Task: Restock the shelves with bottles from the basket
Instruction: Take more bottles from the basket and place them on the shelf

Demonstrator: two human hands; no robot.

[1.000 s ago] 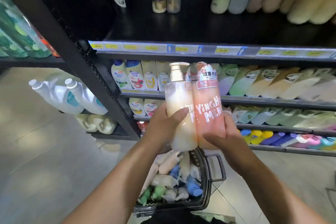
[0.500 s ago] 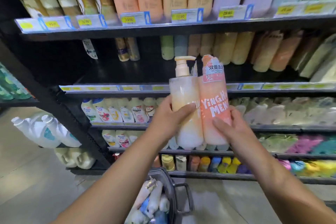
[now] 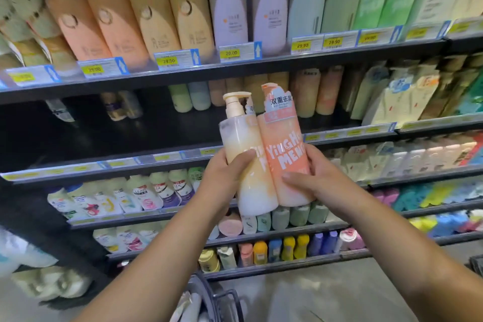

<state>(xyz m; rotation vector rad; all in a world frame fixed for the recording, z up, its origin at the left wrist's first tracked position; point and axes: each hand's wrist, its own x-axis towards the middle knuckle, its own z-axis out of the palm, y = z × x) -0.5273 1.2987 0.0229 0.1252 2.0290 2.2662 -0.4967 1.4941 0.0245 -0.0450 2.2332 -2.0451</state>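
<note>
Two tall bottles are held side by side, upright, in front of the shelving. My left hand (image 3: 224, 178) grips the cream-to-white pump bottle (image 3: 248, 165). My right hand (image 3: 311, 178) grips the peach bottle (image 3: 283, 144) with white lettering. Both bottles are level with the second shelf (image 3: 104, 136), whose left half is dark and mostly bare. The black basket (image 3: 222, 300) shows only its rim and a few bottles at the bottom edge.
The top shelf (image 3: 235, 68) carries peach, tan, white and green bottles behind yellow price tags. Lower shelves hold several small bottles. To the right of the held bottles the second shelf is full. Large white jugs (image 3: 49, 285) stand at the lower left.
My view has tilted upward and both hands have raised the two bottles from above the basket to the second shelf's height. The basket has slid almost out of sight.
</note>
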